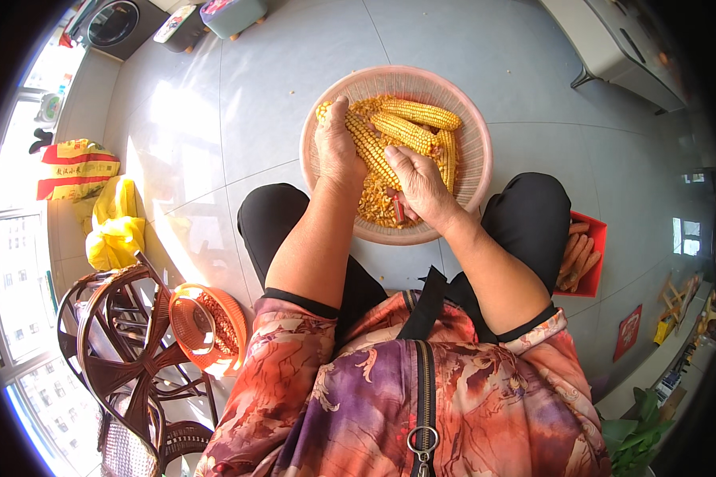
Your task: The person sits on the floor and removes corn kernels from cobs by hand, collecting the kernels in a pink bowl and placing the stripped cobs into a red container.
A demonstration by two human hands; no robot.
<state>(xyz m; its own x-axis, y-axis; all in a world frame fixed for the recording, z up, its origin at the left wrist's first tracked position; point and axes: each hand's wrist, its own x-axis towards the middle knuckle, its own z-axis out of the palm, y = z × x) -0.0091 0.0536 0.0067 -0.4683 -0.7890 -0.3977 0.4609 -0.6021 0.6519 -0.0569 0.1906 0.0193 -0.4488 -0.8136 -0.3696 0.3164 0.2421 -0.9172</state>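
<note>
My left hand [339, 146] grips a long yellow ear of corn [370, 146] near its upper end, tilted over a pink plastic basket [483, 149]. Against the ear's lower part lies the thumb of my right hand [420, 182]. A small red object [399, 210] shows among the curled fingers of that hand; its full shape is hidden. Loose kernels [375, 206] cover the basket's bottom below the hands. Further ears of corn lie at the basket's back and right, among them one ear [420, 113] along the far side and another ear [403, 132] nearer the middle.
The basket stands between my knees on grey floor tiles [274, 119]. By my right knee is a red box [598, 256] of bare cobs [579, 256]. At left are an orange basket [182, 310] with reddish contents, a dark woven chair [146, 364] and yellow bags [116, 232].
</note>
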